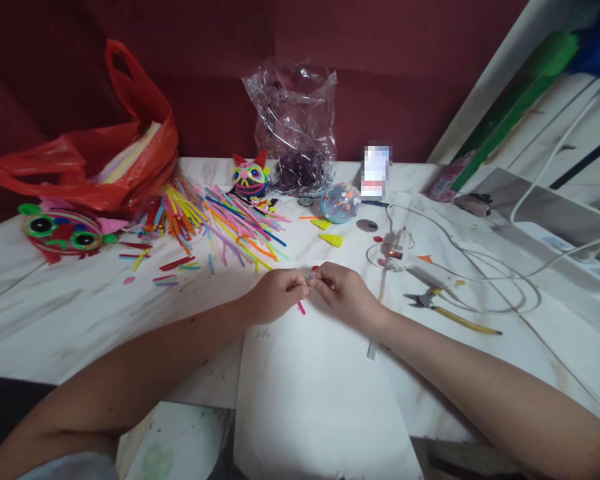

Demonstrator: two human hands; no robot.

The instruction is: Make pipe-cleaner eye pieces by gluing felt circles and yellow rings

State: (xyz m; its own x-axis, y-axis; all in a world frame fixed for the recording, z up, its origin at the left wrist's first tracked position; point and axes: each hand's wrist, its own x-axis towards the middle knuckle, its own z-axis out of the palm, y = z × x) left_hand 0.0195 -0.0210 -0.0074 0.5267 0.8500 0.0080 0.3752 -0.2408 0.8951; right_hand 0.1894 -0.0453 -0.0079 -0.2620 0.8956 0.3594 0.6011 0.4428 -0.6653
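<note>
Pinching small lilac piece (311,275) between closed fingertips of left hand (278,293) and right hand (345,291), almost meeting. Showing pink strip (301,308) just below left fingertips, nearer left hand, with long axis slanting down and rightward (too blurred to tell whether joined to lilac piece).

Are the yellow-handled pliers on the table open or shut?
Open. The pliers lie on the table, right of the right hand, their two yellow handles spread apart.
</note>
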